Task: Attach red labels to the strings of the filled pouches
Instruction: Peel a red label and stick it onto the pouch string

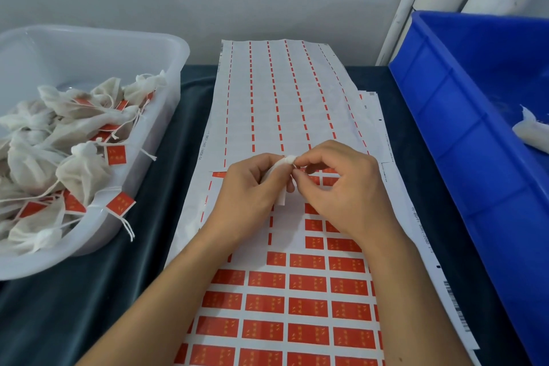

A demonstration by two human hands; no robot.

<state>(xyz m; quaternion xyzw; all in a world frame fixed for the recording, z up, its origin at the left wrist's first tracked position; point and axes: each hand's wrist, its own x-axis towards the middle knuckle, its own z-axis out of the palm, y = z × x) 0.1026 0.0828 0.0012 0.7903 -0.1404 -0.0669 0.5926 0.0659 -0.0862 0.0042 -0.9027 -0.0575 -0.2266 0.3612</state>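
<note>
Dark cloth-covered table [124, 291] fills the lower frame, wall behind. Blue crate [463, 134] along the right edge, with one unlabelled pouch [531, 131] showing at its far right — likely my supply. Clear plastic tub [98, 47] at left, heaped with finished pouches [80, 169], red tags hanging off their strings; one tag [120, 203] droops over the tub's near rim.

Centre of frame: label sheets [282, 104] stacked and running from the wall toward me. Upper half is stripped — only thin red slivers between empty cells. Lower half is full of red labels [307, 282], with the peeled edge stepping down just under my hands.

My hands meet above that edge, mid-frame. Left hand [249, 196] is curled round a small white pouch [274, 172], fingertips closed at its gathered neck. Right hand [341, 187] pinches at the same spot from the other side, thumb and forefinger tight on the bunched white tip — whether that is the string itself or the knot, I cannot tell; it is too small and blurred. No label is visibly in either hand.

Judgement: I am at the start of one cycle, freeing or straightening the string of this pouch before tagging. Next move calls for the right hand to let go, lift a label off the nearest full row, and fold it around the string, with the left keeping the string taut and clear of the cloth. Risk: the sticky face catching the fabric or closing crooked.
</note>
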